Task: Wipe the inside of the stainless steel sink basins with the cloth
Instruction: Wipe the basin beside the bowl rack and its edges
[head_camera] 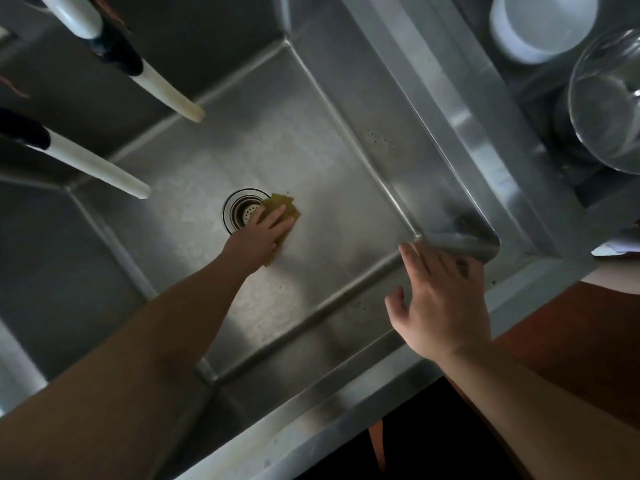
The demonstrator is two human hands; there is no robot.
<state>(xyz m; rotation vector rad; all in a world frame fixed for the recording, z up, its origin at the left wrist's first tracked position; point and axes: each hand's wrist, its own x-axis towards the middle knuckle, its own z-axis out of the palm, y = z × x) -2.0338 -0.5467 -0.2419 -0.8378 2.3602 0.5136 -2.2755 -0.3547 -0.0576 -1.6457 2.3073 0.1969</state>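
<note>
A deep stainless steel sink basin point(311, 161) fills the middle of the head view, with a round drain strainer point(242, 211) in its floor. My left hand point(261, 233) reaches down into the basin and presses a yellow-green cloth point(285, 207) flat on the floor, right beside the drain. My right hand point(440, 299) rests with fingers spread on the basin's near right rim, close to the corner, and holds nothing. A second basin point(45, 271) lies to the left, mostly in shadow.
Two white faucet spouts point(104, 171) point(166, 91) with dark collars hang over the divider at the upper left. On the right stand a white bowl point(543, 26) and a clear glass bowl point(609, 105). Dark specks dot the basin's right wall point(381, 140).
</note>
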